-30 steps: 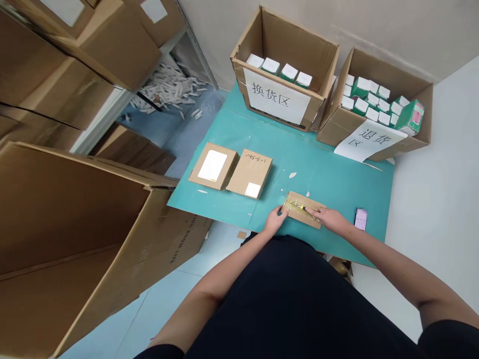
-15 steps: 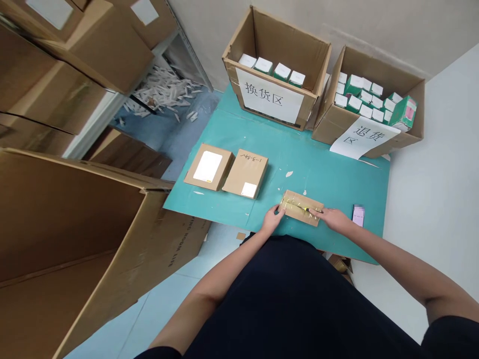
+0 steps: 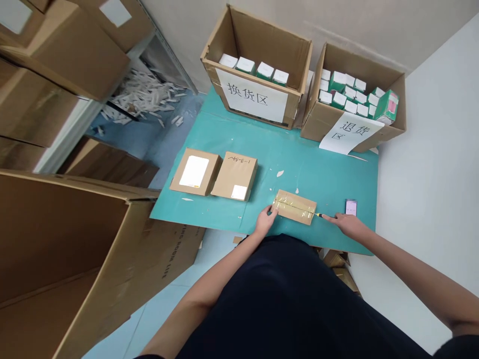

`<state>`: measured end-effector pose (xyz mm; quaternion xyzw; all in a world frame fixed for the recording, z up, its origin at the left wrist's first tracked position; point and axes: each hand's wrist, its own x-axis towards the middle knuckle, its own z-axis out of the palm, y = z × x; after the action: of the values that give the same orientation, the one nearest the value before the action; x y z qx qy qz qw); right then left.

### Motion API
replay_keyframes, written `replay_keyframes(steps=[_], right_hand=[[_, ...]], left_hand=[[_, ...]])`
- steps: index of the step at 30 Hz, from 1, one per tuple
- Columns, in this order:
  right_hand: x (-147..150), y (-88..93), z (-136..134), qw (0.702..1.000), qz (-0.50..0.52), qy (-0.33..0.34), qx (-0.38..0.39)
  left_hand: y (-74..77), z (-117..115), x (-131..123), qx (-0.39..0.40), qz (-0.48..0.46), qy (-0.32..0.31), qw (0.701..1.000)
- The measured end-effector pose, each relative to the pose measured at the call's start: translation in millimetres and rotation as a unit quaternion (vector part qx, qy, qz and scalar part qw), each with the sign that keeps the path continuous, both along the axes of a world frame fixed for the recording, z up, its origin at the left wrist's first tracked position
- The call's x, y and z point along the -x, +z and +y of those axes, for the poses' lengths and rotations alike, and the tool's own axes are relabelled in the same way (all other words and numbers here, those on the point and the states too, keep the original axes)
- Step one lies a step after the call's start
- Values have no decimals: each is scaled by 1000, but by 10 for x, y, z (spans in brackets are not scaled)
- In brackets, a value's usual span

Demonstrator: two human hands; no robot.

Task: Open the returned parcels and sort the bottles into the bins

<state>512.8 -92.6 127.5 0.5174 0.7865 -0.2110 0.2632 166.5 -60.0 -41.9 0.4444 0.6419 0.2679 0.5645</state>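
Note:
A flat cardboard parcel (image 3: 294, 207) lies on the teal table mat (image 3: 269, 149), with clear tape across it and a thin line running along its length. My left hand (image 3: 266, 220) grips its left end. My right hand (image 3: 346, 224) sits just off the parcel's right end, holding a small yellow-handled cutter (image 3: 319, 215) whose tip is close to the cardboard. The blade is too small to make out. Two other cardboard parcels (image 3: 235, 175) (image 3: 194, 172) with white labels lie further up the mat, and a pale phone (image 3: 351, 207) lies to the right of my right hand.
Two open cartons (image 3: 258, 50) (image 3: 322, 122) with paper signs hold several small white and green boxes at the mat's far edge. A large open carton (image 3: 75, 239) looms at lower left, stacked cartons stand upper left, and white scraps (image 3: 144, 92) lie beyond the mat.
The cutter and my right hand have slid rightward along the parcel to its right end. My left hand stays on the parcel. The whole scene has shifted slightly left and up in view.

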Motion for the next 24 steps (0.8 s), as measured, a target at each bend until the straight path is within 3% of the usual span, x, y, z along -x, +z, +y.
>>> replay_keyframes(steps=[5,8,12,14,17,20,24], right_hand=[[-133,5,-138,1000,-15,-3,-2],[-334,-22,-329,998,-42,-45,15],[-449,-103,-645,979,9,-205,-11],[-361,-185,-759,952,77,-293,-48],[-102,-343,-859,897,167,-403,-71],[183,-489,-927,844,233,-478,-77],[483,-608,-1017,792,298,-522,-103]], left_hand=[[14,5,-7,9,26,-9,1000],[-16,16,16,9,19,-22,1000],[-24,78,80,10,35,-35,999],[23,150,120,-25,59,-53,997],[163,321,151,-128,96,-132,978],[332,546,96,-215,146,-289,921],[486,825,-91,-278,258,-501,778]])
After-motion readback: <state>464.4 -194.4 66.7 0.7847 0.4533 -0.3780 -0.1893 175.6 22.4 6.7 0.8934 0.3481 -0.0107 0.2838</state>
